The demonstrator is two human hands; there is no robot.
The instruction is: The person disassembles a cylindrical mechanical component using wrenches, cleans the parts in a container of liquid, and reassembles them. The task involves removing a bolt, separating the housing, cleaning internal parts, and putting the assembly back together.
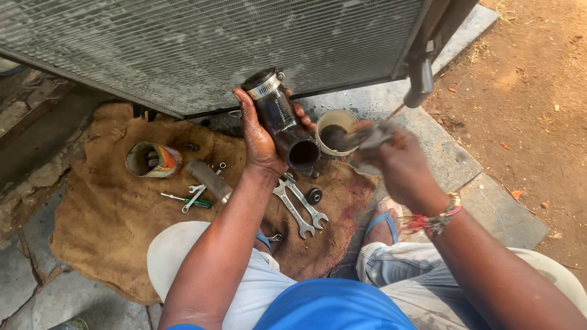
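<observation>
My left hand (257, 137) grips a black rubber hose (282, 119) with a metal clamp at its far end. The hose is tilted, its open mouth facing toward me. My right hand (391, 159) is blurred and holds a small greyish rag or brush (374, 135) just right of the hose mouth. A white cup of dark liquid (333, 129) stands right behind the hose, between both hands.
A large radiator (202, 43) leans across the top. On the burlap sack (104, 226) lie two spanners (299, 208), a green-handled screwdriver (186, 200), a grey tube (208, 177), a tipped tin can (153, 160) and a small black part (313, 195). Dirt ground lies right.
</observation>
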